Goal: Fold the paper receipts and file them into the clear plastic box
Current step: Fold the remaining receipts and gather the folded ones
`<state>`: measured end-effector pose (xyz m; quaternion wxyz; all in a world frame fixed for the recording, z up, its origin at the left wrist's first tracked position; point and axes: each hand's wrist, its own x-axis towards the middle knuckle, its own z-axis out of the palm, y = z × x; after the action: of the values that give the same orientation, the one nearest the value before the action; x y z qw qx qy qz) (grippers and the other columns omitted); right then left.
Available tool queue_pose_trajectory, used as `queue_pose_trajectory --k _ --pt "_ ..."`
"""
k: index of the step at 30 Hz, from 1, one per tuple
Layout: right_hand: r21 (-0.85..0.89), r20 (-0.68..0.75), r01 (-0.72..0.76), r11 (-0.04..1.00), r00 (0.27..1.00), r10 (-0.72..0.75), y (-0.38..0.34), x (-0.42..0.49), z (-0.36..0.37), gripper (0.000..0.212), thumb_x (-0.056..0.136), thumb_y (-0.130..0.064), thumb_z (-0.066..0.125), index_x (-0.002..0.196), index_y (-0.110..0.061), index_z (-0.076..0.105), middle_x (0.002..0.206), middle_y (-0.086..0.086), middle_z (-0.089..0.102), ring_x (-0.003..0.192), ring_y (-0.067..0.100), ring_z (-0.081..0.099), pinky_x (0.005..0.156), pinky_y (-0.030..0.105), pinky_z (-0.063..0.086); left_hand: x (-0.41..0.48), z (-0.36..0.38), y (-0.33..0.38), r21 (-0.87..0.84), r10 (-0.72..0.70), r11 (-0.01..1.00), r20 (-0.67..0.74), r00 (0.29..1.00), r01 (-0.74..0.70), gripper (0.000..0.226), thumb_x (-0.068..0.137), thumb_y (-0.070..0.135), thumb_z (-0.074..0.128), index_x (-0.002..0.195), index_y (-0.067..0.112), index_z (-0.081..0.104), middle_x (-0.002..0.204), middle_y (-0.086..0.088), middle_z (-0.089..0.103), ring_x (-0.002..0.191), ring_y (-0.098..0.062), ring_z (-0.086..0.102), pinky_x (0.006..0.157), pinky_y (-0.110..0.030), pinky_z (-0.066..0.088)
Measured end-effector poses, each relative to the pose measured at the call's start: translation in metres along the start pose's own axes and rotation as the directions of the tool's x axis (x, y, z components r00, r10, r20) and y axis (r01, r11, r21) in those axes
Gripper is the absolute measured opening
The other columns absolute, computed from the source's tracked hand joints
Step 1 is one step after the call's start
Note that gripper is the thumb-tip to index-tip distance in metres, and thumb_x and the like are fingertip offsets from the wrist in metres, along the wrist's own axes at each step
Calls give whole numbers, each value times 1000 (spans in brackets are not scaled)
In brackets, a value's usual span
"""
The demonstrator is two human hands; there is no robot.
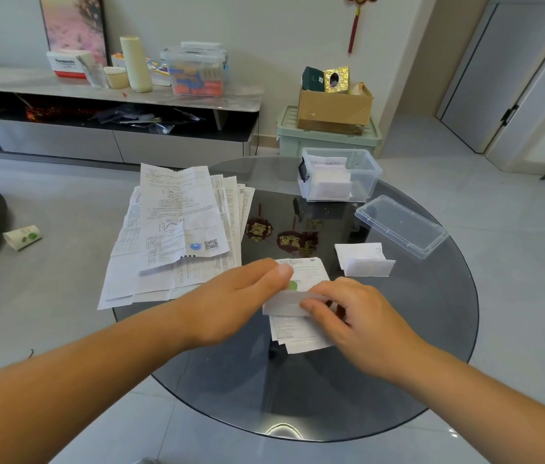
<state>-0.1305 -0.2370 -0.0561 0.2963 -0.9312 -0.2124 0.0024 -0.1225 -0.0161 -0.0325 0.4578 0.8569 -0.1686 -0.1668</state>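
Observation:
On the round dark glass table (431, 329), both hands work one white receipt (308, 272) with a green mark. My left hand (237, 299) presses its top edge with fingers fairly straight. My right hand (348, 316) pinches the folded-up lower flap of that receipt. More small receipts (297, 333) lie beneath it. A folded receipt (364, 261) lies to the right. The clear plastic box (361, 165) stands open at the table's far side with folded papers inside. Its lid (401, 226) lies beside it. A spread pile of large printed papers (177, 229) covers the table's left edge.
A long low cabinet (113, 92) along the wall carries a lidded storage box, cups and a roll. A cardboard box (334, 105) sits on a green crate behind the table. A small crumpled pack (22, 236) lies on the floor at left.

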Motion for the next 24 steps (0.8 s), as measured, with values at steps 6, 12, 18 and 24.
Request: queue_pose_trajectory --k 6,12,18,24 --pt "91 -73 -158 983 984 165 -4 14 7 48 94 -48 60 133 -36 36 82 -17 51 76 5 54 65 18 39 8 2 -13 281 149 954 -155 977 -101 78 85 56 67 147 40 22 125 21 48 102 6 53 85 -20 54" --pt "-17 -169 -220 975 962 214 -5 18 14 66 88 -46 70 138 -33 29 91 -14 53 91 10 55 80 28 48 12 9 -21 518 257 844 -165 952 -138 79 91 42 68 146 47 12 140 14 41 98 -4 52 85 -24 56" --pt "-126 -60 -53 991 997 46 0 14 11 16 92 -37 67 107 -31 65 106 -15 45 107 7 42 89 22 38 15 6 -23 583 247 799 -93 965 -148 42 93 46 64 132 38 51 138 15 38 114 -4 47 97 -19 47" --pt "-202 5 26 979 1000 -25 5 9 6 28 90 -53 63 110 -34 67 113 -21 54 108 5 44 96 25 35 15 2 -21 652 207 744 -11 978 -150 51 92 59 56 136 34 57 144 14 35 126 -3 36 102 -15 31"
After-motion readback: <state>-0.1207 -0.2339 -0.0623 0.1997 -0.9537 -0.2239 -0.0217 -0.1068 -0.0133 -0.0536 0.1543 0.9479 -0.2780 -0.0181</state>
